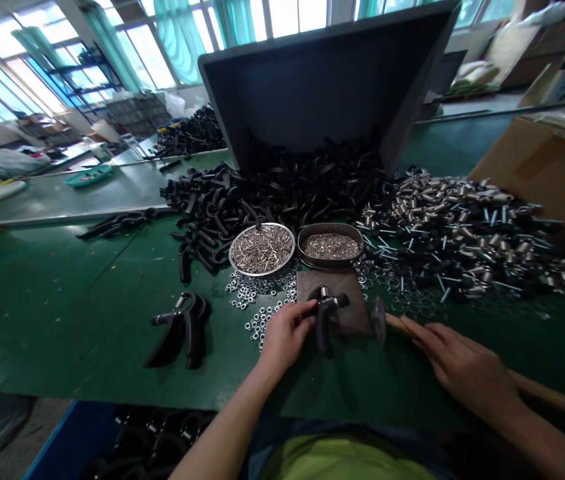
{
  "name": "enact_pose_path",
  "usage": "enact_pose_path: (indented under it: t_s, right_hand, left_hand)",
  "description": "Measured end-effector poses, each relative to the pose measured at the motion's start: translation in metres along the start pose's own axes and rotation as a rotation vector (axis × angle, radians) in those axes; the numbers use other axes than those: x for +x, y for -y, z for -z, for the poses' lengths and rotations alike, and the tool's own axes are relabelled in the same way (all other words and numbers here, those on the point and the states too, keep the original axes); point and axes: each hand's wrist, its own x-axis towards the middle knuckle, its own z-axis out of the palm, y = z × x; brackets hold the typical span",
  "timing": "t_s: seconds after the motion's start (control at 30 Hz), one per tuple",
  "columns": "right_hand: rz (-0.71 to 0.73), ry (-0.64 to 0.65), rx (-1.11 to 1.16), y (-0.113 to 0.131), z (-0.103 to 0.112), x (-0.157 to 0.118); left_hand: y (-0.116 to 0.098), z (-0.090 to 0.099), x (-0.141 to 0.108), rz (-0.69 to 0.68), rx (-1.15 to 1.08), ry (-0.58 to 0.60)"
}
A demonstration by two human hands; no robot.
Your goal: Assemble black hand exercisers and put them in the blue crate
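My left hand (285,337) grips a black plastic hand-grip exerciser (324,321), which stands on a brown metal plate (335,300). A steel fitting shows at its top. My right hand (462,363) lies over the long wooden handle of a hammer (467,350), and the steel hammer head (379,319) sits just right of the plate. Another assembled black hand grip (179,330) lies on the green mat left of my hands. Loose steel hex nuts (259,313) are scattered between it and the plate.
A round tray of steel pins (262,249) and an oval tin of small metal parts (331,245) sit behind the plate. Black grip handles (282,193) spill from a tilted dark bin (322,87). Steel sleeves and bolts (462,233) heap rightward, beside a cardboard box (542,173).
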Motion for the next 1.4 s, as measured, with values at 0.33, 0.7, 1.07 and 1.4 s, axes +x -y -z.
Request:
enact_pose_path:
  t_s: [0.33, 0.7, 1.07, 1.4]
  right_hand:
    - [-0.002, 0.007, 0.209, -0.007, 0.009, 0.123]
    - [-0.118, 0.371, 0.063, 0.003, -0.043, 0.257]
    - [-0.142, 0.35, 0.227, -0.001, -0.034, 0.251]
    - [-0.115, 0.281, 0.859, 0.021, -0.013, 0.195]
  left_hand:
    - [-0.025, -0.022, -0.034, 0.38, -0.764, 0.164]
    - [-0.035, 0.021, 0.085, -0.182, 0.264, -0.073]
    - [-0.033, -0.01, 0.209, -0.15, 0.844, 0.149]
    - [-0.032, 0.001, 0.197, -0.152, 0.683, 0.095]
